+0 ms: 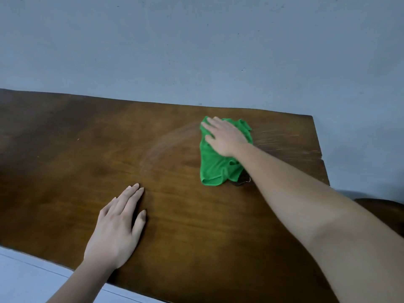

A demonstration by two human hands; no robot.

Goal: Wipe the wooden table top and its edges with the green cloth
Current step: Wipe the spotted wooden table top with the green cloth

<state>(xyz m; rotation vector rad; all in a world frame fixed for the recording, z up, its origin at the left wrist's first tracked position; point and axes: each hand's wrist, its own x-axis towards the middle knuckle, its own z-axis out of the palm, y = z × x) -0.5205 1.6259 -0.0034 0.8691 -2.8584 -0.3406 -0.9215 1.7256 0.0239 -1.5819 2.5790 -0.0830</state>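
1. The right hand (225, 136) is lying flat on the green cloth (216, 169) with its fingers straight and spread. It is pressing the cloth down, not gripping it.
2. The cloth is sitting crumpled on the far right part of the wooden table top (65, 149), near the far edge that is running along the blue-grey wall (196, 51), but not touching that edge.
3. The left hand (115, 228) is resting palm-down on bare wood nearer the front edge, with its fingers straight and close together. It is holding nothing and seems to be bracing the person.
4. A pale curved smear (166, 141) is showing just left of the cloth, and fine streaks (284, 141) are running from the cloth toward the right edge (321, 154). From these marks, I judge that the far right portion of the top is the part getting wiped.
5. The left half of the top is looking dark and unmarked, with no wipe traces showing there. It is probably waiting its turn, though a dried pass would leave nothing to see.
6. The front strip around the left hand is also showing no smears.
7. The cloth is lying wholly on the flat surface, and no edge is showing any sign of wiping, so the edge work appears to be left to do.
8. Overall, the task is looking early to midway.
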